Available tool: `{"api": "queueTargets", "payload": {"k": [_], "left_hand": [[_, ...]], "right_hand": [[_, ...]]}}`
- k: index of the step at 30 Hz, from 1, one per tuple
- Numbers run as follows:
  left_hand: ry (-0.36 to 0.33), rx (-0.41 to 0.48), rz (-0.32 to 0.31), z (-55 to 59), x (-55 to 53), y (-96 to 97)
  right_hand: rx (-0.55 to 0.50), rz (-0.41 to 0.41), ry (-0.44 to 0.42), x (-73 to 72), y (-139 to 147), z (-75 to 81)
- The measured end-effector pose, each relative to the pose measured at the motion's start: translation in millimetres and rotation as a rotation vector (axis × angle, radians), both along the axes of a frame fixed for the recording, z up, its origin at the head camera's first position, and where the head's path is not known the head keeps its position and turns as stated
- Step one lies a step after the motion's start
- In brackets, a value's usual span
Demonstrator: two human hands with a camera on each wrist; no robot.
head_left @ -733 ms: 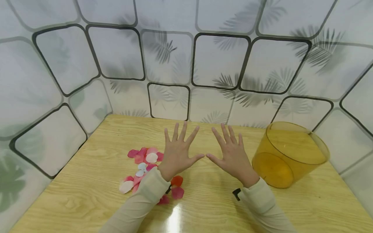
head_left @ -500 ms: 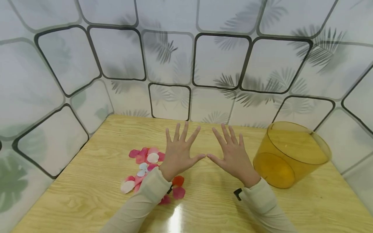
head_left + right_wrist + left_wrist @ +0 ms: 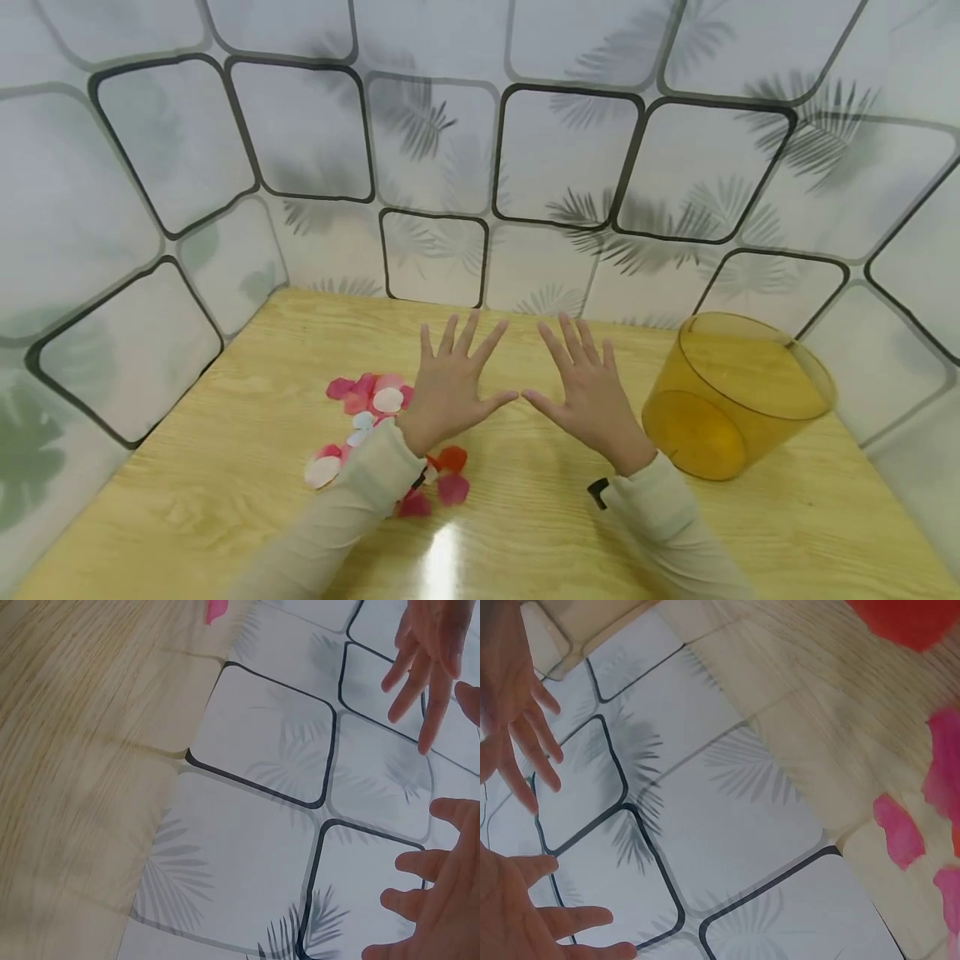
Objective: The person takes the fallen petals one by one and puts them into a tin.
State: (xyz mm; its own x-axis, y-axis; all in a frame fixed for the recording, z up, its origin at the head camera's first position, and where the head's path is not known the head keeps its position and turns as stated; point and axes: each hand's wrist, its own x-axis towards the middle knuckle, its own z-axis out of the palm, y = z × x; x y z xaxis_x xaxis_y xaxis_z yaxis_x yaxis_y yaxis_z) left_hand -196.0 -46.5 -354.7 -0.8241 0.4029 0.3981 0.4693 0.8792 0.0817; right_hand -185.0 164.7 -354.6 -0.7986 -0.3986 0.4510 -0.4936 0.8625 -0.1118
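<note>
Both hands are held out over the middle of the wooden table, backs up in the head view, fingers spread. My left hand (image 3: pixel 450 392) holds nothing; its thumb tip points at the other thumb with a slim gap between. My right hand (image 3: pixel 592 396) mirrors it, also with nothing in its grasp. Under and around the left forearm lie scattered petals (image 3: pixel 453 490) in pink, red and white, partly hidden by the sleeve. To the right of the right hand stands a see-through amber bucket (image 3: pixel 705 433), wide at the mouth.
The light wooden table (image 3: pixel 525 533) reaches back to a patterned wall covering (image 3: pixel 555 158) with dark rounded squares and leaf prints, which also rises on the left and right sides. A bright reflection shows near the table's front.
The hands keep their spread pose and have shifted very slightly left in the head view, along with the petals and the bucket, as the camera moves a little.
</note>
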Motion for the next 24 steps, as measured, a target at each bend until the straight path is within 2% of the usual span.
{"api": "queueTargets", "payload": {"k": [4, 7, 10, 12, 14, 17, 20, 24], "left_hand": [[-0.044, -0.016, -0.044, 5.5, 0.1, -5.8], [-0.081, -0.005, -0.101, 10.6, 1.9, -10.2], [-0.104, -0.014, -0.204, 16.0, 4.6, -15.1], [-0.122, -0.032, -0.298, 19.5, 6.6, -18.5], [-0.146, -0.076, -0.385, 22.5, 8.5, -21.8], [-0.204, -0.167, -0.466, 25.4, 11.6, -26.7], [-0.25, -0.273, -0.494, 23.1, 12.6, -31.9], [-0.344, -0.333, -0.486, 13.3, 11.2, -37.1]], "right_hand": [[0.012, 0.006, 0.016, -0.5, -1.1, 0.2], [0.025, 0.018, 0.04, -0.6, 1.6, 1.7], [0.034, 0.03, 0.085, 0.9, 8.5, 5.6], [0.034, 0.037, 0.133, 3.5, 15.5, 9.8], [0.034, 0.042, 0.199, 7.6, 24.9, 14.5], [0.01, 0.052, 0.289, 16.1, 43.0, 21.3], [-0.011, 0.054, 0.373, 23.6, 65.4, 24.8], [0.008, 0.003, 0.463, 30.5, 97.7, 21.1]]}}
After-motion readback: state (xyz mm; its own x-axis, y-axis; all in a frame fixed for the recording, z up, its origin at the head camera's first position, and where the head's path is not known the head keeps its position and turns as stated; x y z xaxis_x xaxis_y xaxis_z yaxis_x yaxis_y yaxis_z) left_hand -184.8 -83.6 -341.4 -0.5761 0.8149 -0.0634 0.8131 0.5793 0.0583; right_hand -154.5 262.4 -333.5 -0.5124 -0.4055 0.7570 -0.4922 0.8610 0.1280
